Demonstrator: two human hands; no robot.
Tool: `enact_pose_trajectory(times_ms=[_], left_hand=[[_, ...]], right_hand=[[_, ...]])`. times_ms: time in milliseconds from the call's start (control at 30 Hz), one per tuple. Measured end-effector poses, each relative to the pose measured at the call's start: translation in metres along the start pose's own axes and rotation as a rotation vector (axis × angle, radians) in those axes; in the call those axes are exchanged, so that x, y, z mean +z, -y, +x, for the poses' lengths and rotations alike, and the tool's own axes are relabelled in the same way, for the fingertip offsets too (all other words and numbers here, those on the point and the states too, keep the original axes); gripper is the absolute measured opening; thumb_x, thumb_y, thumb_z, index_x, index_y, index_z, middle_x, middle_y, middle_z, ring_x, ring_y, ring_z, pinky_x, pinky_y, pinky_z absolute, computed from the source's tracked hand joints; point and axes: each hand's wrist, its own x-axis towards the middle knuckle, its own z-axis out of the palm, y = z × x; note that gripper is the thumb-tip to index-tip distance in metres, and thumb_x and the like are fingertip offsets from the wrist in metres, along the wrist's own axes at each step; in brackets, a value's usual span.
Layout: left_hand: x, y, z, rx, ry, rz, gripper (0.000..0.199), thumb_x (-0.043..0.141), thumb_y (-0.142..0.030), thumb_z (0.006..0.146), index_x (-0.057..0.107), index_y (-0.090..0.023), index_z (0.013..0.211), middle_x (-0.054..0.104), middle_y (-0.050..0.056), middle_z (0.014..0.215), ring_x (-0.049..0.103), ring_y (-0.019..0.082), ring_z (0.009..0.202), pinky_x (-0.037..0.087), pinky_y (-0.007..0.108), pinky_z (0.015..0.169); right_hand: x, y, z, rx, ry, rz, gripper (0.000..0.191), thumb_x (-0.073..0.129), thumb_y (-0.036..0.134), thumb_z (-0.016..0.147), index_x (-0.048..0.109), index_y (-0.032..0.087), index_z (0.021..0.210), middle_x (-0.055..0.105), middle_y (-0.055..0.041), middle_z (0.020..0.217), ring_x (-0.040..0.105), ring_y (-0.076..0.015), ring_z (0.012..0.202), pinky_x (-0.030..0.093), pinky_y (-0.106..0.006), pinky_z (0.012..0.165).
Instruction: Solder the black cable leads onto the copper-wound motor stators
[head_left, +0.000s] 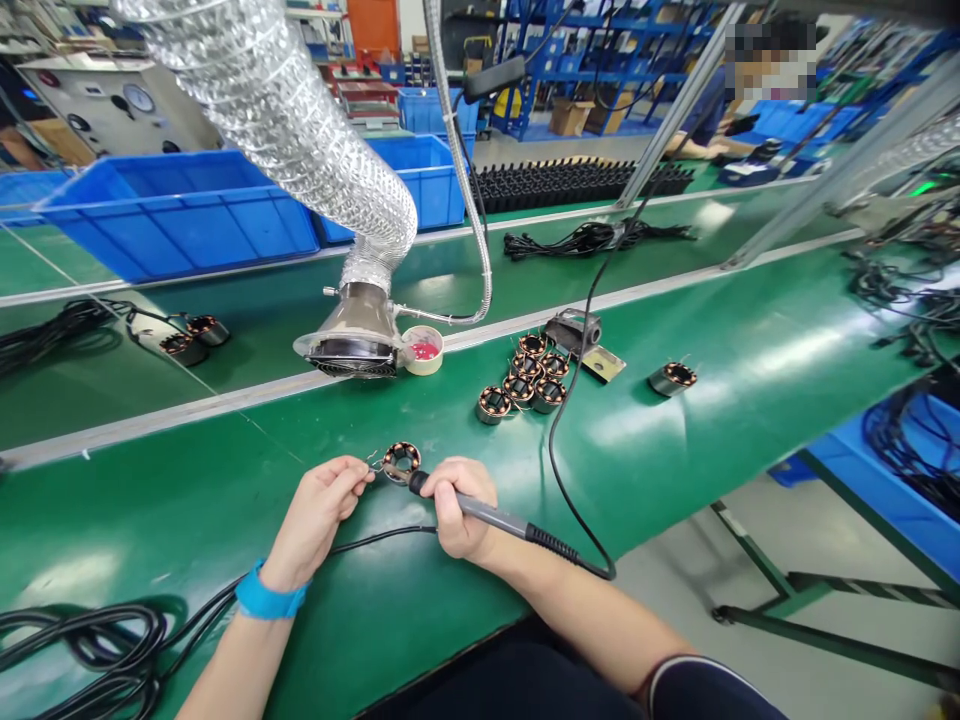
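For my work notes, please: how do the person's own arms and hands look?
The left hand and right hand wear no gloves. A bright blue band circles the left wrist. The left forearm and right forearm are bare, and a dark sleeve with a light edge shows at the right arm.

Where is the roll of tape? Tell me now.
In the head view, the roll of tape sits on the green bench top right beside the metal fume extractor hood, up and left of the cluster of copper-wound stators.
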Motion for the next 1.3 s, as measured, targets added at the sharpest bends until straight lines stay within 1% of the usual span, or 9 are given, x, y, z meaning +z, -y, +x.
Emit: enact_pose_trajectory(times_ms=[167,367,633,767,1000,1167,1300], left_hand=[[0.0,0.0007,0.0005,-0.007,-0.005,0.002,0.029,0.072,-0.04,0.078,0.063,-0.012,0.075,0.047,-0.004,0.062,0.023,0.002,0.045,0.012,0.019,0.042],[0.0003,0.0002,0.0007,-0.007,0.0,-0.002,0.03,0.072,-0.04,0.078,0.063,-0.012,0.076,0.047,-0.004,0.061,0.024,0.002,0.044,0.013,0.019,0.042],[0.0005,-0.0023,-0.0004,0.0,-0.013,-0.011,0.027,0.072,-0.038,0.077,0.065,-0.012,0.074,0.047,-0.005,0.06,0.024,0.002,0.044,0.013,0.019,0.042],[-0.0002,-0.0031,0.0007,-0.001,-0.01,-0.015,0.025,0.071,-0.036,0.077,0.065,-0.012,0.072,0.048,-0.004,0.059,0.023,0.001,0.043,0.012,0.02,0.042],[-0.0004,-0.0027,0.0034,0.025,0.002,0.03,0.022,0.068,-0.034,0.078,0.065,-0.013,0.072,0.048,-0.004,0.06,0.026,0.003,0.044,0.012,0.021,0.042],[-0.0008,-0.0027,0.0014,0.035,0.016,0.058,0.022,0.066,-0.034,0.079,0.065,-0.014,0.071,0.045,-0.005,0.058,0.026,0.004,0.045,0.013,0.021,0.043],[-0.001,-0.0033,0.0019,0.03,0.02,0.046,0.021,0.066,-0.034,0.079,0.065,-0.014,0.072,0.047,-0.004,0.06,0.027,0.004,0.045,0.013,0.021,0.043]], right_hand=[[-0.0001,-0.0005,-0.0017,0.013,0.006,-0.013,0.024,0.043,0.019,0.088,0.06,0.021,0.071,0.064,0.0022,0.059,0.06,-0.0122,0.051,0.049,-0.027,0.057],[-0.0007,0.0012,-0.0019,0.045,0.007,-0.037,0.025,0.042,0.021,0.088,0.06,0.022,0.069,0.064,0.0019,0.058,0.06,-0.013,0.051,0.05,-0.028,0.057],[-0.0028,0.0016,0.001,0.019,0.025,-0.031,0.022,0.043,0.017,0.086,0.059,0.022,0.072,0.065,0.0024,0.06,0.06,-0.0126,0.052,0.05,-0.028,0.058],[-0.0042,0.001,0.0031,0.001,0.039,-0.016,0.02,0.044,0.014,0.085,0.058,0.021,0.073,0.064,0.003,0.06,0.058,-0.012,0.05,0.047,-0.028,0.056],[-0.002,-0.0008,0.0018,0.006,0.086,0.006,0.021,0.045,0.014,0.086,0.059,0.021,0.073,0.066,0.0022,0.062,0.058,-0.013,0.05,0.047,-0.029,0.056],[-0.0008,0.0007,0.0025,-0.006,0.113,0.047,0.021,0.044,0.013,0.086,0.059,0.021,0.074,0.065,0.0021,0.062,0.059,-0.0125,0.051,0.047,-0.027,0.056],[-0.0008,0.0023,0.003,0.018,0.122,0.023,0.022,0.043,0.015,0.087,0.059,0.021,0.072,0.064,0.0015,0.06,0.059,-0.0138,0.051,0.048,-0.028,0.056]])
